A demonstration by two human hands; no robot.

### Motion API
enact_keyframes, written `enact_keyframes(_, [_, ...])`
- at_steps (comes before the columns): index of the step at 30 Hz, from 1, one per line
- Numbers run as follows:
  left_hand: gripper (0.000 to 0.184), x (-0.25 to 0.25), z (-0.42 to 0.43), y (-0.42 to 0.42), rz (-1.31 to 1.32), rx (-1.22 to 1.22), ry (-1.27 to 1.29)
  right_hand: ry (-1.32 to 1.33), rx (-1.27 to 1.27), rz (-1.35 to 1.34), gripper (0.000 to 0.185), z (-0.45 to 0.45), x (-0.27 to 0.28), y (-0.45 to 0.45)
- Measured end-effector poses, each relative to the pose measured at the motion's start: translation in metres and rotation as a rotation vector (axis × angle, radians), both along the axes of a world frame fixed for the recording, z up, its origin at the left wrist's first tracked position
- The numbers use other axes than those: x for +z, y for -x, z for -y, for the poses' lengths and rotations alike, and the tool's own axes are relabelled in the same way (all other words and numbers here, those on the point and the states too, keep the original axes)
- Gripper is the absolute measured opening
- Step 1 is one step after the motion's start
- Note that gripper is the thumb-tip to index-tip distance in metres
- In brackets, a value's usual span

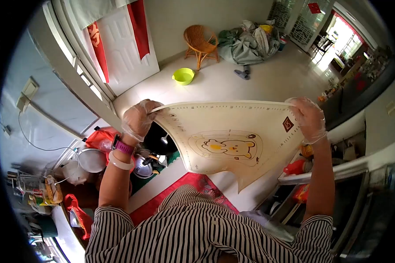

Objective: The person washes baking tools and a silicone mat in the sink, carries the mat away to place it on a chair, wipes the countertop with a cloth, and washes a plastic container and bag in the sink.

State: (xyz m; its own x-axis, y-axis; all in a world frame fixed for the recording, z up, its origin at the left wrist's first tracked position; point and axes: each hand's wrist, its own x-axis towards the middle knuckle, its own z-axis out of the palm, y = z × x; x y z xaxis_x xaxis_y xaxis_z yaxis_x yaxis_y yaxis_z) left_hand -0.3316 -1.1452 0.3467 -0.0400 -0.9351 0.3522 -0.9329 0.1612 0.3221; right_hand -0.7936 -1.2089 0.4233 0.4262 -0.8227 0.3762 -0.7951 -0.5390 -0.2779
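Stretched between my two hands is a cream-coloured baking mat (175, 127) with ruler marks along its edges, a cartoon bear in the middle and a dark red diamond near one corner. My left hand (138, 119), in a clear plastic glove, grips its upper left corner. The upper right corner is pinched in my right hand (309, 119), gloved the same way. The mat hangs in the air, its lower edge curling and one lower corner drooping to a point. A purple watch band and a pale bangle circle my left wrist.
A red patterned mat (171, 199) lies below me. Pots and a silver lid (92, 160) crowd the left side, with a black pan beside them. Shelves (346, 153) stand at right. Farther off are a lime-green basin (183, 76), a wicker chair (200, 41), a covered heap (250, 46) and slippers (242, 73).
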Motion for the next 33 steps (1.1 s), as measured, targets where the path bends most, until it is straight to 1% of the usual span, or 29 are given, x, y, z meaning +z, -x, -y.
enact_keyframes(1, [0.016,-0.01,0.021,0.002,0.006,-0.043,0.063,0.006,-0.053,-0.062,0.017,0.021,-0.001,0.005])
enact_keyframes(2, [0.016,-0.016,0.039,0.007,0.003,-0.031,0.056,0.013,-0.106,-0.124,0.017,0.042,-0.003,0.009])
enact_keyframes(4, [0.015,-0.022,0.071,0.016,-0.028,-0.039,0.0,0.044,-0.065,-0.107,0.019,0.076,-0.004,0.014])
enact_keyframes(5, [0.016,-0.026,0.09,0.022,-0.091,-0.033,-0.018,0.078,-0.036,-0.087,0.02,0.099,-0.007,0.019])
enact_keyframes(6, [0.016,-0.028,0.112,0.028,-0.094,-0.028,-0.016,0.081,-0.03,-0.089,0.02,0.124,-0.009,0.023])
enact_keyframes(8, [0.017,-0.036,0.155,0.036,-0.093,-0.055,-0.117,0.085,-0.004,-0.13,0.02,0.176,-0.02,0.029])
enact_keyframes(9, [0.017,-0.049,0.179,0.036,-0.084,-0.09,-0.087,0.084,-0.002,-0.135,0.02,0.204,-0.028,0.034])
enact_keyframes(10, [0.017,-0.063,0.204,0.037,-0.09,-0.09,-0.085,-0.003,-0.042,-0.162,0.02,0.235,-0.04,0.041])
enact_keyframes(11, [0.017,-0.076,0.225,0.037,-0.207,-0.097,-0.132,-0.092,-0.086,-0.188,0.019,0.262,-0.051,0.046])
enact_keyframes(12, [0.017,-0.08,0.251,0.037,-0.322,-0.104,-0.175,-0.089,-0.089,-0.192,0.019,0.291,-0.058,0.049])
enact_keyframes(13, [0.017,-0.074,0.276,0.042,-0.288,-0.092,-0.225,-0.082,-0.116,-0.269,0.018,0.318,-0.065,0.052])
enact_keyframes(14, [0.018,-0.078,0.304,0.045,-0.269,-0.089,-0.23,-0.073,-0.14,-0.345,0.017,0.347,-0.07,0.055])
enact_keyframes(15, [0.019,-0.078,0.329,0.05,-0.278,-0.081,-0.263,-0.068,-0.133,-0.347,0.017,0.375,-0.07,0.057])
enact_keyframes(16, [0.019,-0.076,0.358,0.053,-0.283,-0.075,-0.295,-0.011,-0.126,-0.438,0.017,0.403,-0.07,0.06])
enact_keyframes(17, [0.021,-0.081,0.385,0.053,-0.21,-0.12,-0.234,0.032,-0.121,-0.532,0.018,0.423,-0.073,0.063])
enact_keyframes(18, [0.021,-0.081,0.409,0.055,-0.212,-0.116,-0.247,0.02,-0.115,-0.533,0.018,0.439,-0.074,0.062])
enact_keyframes(20, [0.021,-0.077,0.466,0.061,-0.155,-0.113,-0.257,-0.014,-0.201,-0.545,0.014,0.484,-0.07,0.056])
enact_keyframes(24, [0.017,-0.078,0.562,0.068,-0.183,-0.134,-0.205,-0.01,-0.199,-0.512,0.012,0.605,-0.107,0.075])
enact_keyframes(26, [0.017,-0.076,0.6,0.075,-0.154,-0.099,-0.219,0.113,-0.151,-0.48,0.008,0.668,-0.129,0.078])
enact_keyframes(27, [0.017,-0.079,0.618,0.076,-0.196,-0.061,-0.226,0.108,-0.125,-0.483,0.008,0.702,-0.137,0.074])
enact_keyframes(28, [0.017,-0.08,0.637,0.08,-0.236,-0.016,-0.23,0.028,-0.092,-0.362,0.007,0.742,-0.143,0.066])
enact_keyframes(29, [0.017,-0.08,0.65,0.079,-0.22,-0.039,-0.132,-0.048,-0.068,-0.236,0.006,0.779,-0.152,0.057])
enact_keyframes(30, [0.016,-0.075,0.665,0.081,-0.233,0.048,-0.193,-0.054,-0.046,-0.236,0.006,0.817,-0.168,0.049])
enact_keyframes(32, [0.014,-0.063,0.69,0.079,-0.223,0.066,-0.033,-0.058,0.143,-0.109,0.006,0.896,-0.194,0.028])
enact_keyframes(33, [0.012,-0.052,0.704,0.078,-0.276,0.101,-0.003,-0.068,0.16,-0.11,0.006,0.925,-0.197,0.011])
